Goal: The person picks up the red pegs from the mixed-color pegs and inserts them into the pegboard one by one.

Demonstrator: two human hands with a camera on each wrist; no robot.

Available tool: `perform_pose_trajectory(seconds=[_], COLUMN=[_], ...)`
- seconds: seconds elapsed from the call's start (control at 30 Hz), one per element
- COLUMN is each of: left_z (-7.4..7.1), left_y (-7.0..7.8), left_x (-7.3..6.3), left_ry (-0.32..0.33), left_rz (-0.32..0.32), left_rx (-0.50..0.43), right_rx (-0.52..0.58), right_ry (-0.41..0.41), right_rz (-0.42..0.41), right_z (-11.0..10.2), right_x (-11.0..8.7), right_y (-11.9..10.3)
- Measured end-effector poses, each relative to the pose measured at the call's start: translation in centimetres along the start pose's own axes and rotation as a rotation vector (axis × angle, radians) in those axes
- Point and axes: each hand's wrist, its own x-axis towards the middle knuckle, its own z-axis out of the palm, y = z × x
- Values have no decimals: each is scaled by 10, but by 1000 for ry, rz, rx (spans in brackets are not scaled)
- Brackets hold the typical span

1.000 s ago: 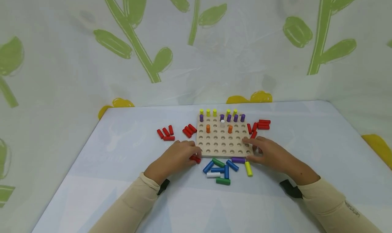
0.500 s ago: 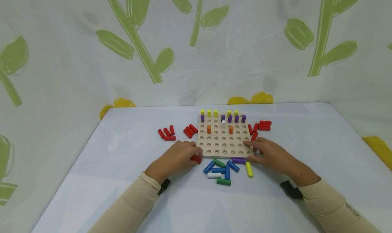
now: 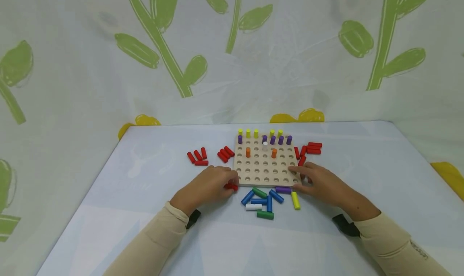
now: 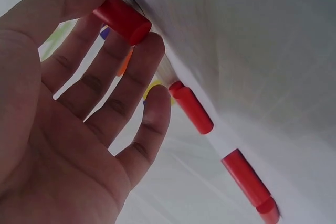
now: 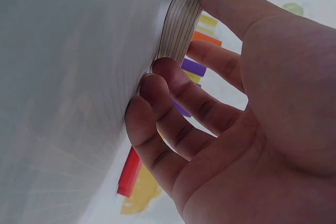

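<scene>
A wooden pegboard [image 3: 261, 184] with rows of round holes lies on the table. Yellow pegs [image 3: 248, 133] and purple pegs [image 3: 273, 140] stand in its far rows, with a white peg [image 3: 265, 146] and two orange pegs [image 3: 248, 152] nearer. My left hand [image 3: 206, 186], at the board's near left corner, pinches a red peg [image 4: 123, 18] between thumb and fingertips. My right hand [image 3: 324, 185] holds the near right corner: the thumb touches the front side, the index finger lies on top, and other fingertips meet the board's edge [image 5: 178, 27].
Loose blue, green and white pegs [image 3: 253, 207] lie before the board, with a purple peg [image 3: 283, 190] and a yellow peg [image 3: 296, 200] near my right thumb. Red pegs lie left [image 3: 201, 163] and right [image 3: 313, 151] of the board. A leaf-patterned wall [image 3: 290, 78] rises behind.
The head view shifts slightly. The red peg in my left fingertips has moved a touch left relative to the board. My right hand stays on the board's corner.
</scene>
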Motion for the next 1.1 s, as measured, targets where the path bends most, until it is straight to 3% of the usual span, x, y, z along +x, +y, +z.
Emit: perform_pose_trajectory(seconds=[0.3,0.53,0.83,0.97,1.1], left_z=[0,-4,-11,-17,-19], left_y=[-2,-1,0,1,2], left_x=[1,3,9,14,20], left_ry=[0,56,123,157,141], left_rz=[-21,-34,-32,-34,-81], left_rx=[-60,-103,-268,-259,-265], right_rx=[6,4,6,-7,-1], right_ry=[-6,-1,6,14,1], right_rz=[6,11,4,9,19], right_z=[2,1,4,4,3], right_x=[0,0,1,1,1], right_y=[-1,-2,0,-1,-2])
